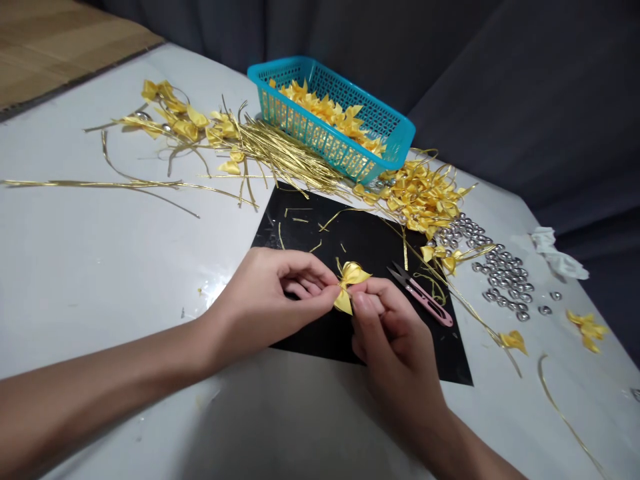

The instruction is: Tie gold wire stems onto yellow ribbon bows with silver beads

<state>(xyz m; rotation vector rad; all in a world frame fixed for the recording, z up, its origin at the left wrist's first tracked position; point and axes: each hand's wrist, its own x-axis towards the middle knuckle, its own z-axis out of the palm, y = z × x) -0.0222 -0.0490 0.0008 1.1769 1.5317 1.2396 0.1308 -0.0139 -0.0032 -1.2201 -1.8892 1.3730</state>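
Between the fingertips of both hands is a small yellow ribbon bow (353,273), held above a black mat (310,327). My left hand (280,293) pinches it at the middle from the left side. From the right, my right hand (393,327) grips its edge between thumb and index finger; the exact contact is partly hidden by the fingers. Pink-handled thread snips (425,297) lie on the mat just right of my right hand. Short gold cord clippings (300,219) are scattered on the mat beyond the bow.
A blue plastic basket (405,137) holding yellow bows stands at the back. Beside it lie gold cords (290,157), a heap of corded yellow bows (425,193) and silver bell-like pieces (510,277). More bows (180,120) lie at left, a white crumpled item (557,253) at right.
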